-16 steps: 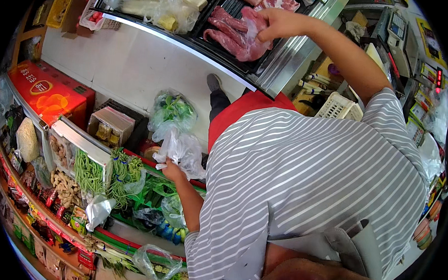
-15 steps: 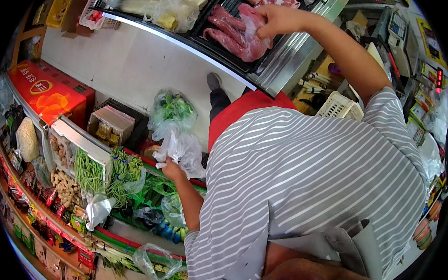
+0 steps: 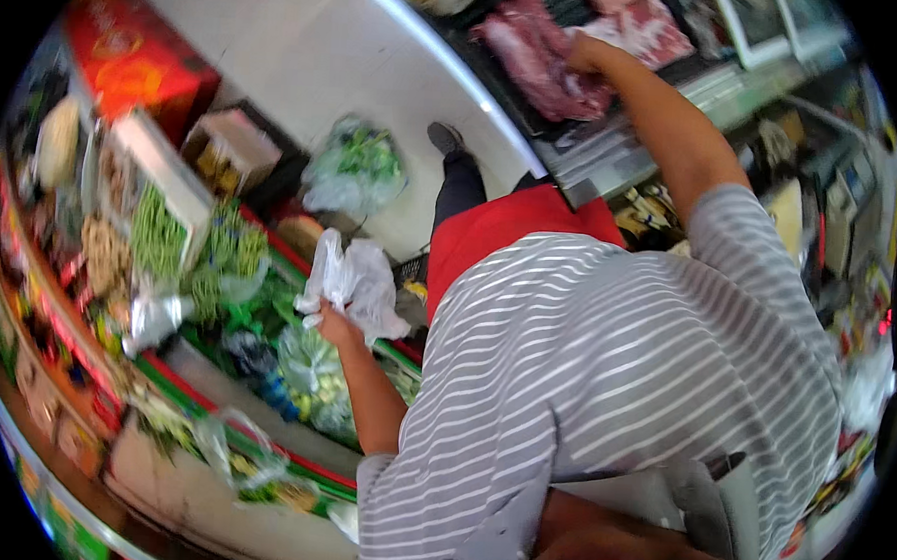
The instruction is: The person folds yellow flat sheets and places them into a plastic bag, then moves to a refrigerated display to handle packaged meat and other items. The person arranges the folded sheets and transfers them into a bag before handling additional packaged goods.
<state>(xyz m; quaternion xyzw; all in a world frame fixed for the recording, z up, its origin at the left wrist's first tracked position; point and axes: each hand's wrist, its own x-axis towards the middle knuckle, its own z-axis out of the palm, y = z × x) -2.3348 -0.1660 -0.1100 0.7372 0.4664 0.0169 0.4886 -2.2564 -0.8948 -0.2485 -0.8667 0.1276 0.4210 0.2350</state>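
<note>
My left hand (image 3: 338, 325) is closed on a crumpled white plastic bag (image 3: 358, 281), which hangs beside the green-edged vegetable shelf. At the upper right, my outstretched right hand (image 3: 590, 60) is on a strip of raw meat (image 3: 548, 69), its blurred fingers closed round the meat's edge. That meat lies in a black tray on the display counter. Next to it is a paler, marbled slab of meat (image 3: 651, 34). On the floor between counter and shelf sits a clear bag of leafy greens (image 3: 358, 166).
The counter's metal edge (image 3: 613, 172) runs beneath my right arm. A red carton (image 3: 138, 61) and an open cardboard box (image 3: 232, 148) stand at the left. Long green beans (image 3: 160, 237), ginger (image 3: 104, 253) and bagged vegetables fill the shelving. A red apron (image 3: 521, 228) covers my lap.
The whole view has swung and blurred, so the counter sits farther right. My right hand stays at the meat, now nearer the marbled slab. My left hand keeps the white bag.
</note>
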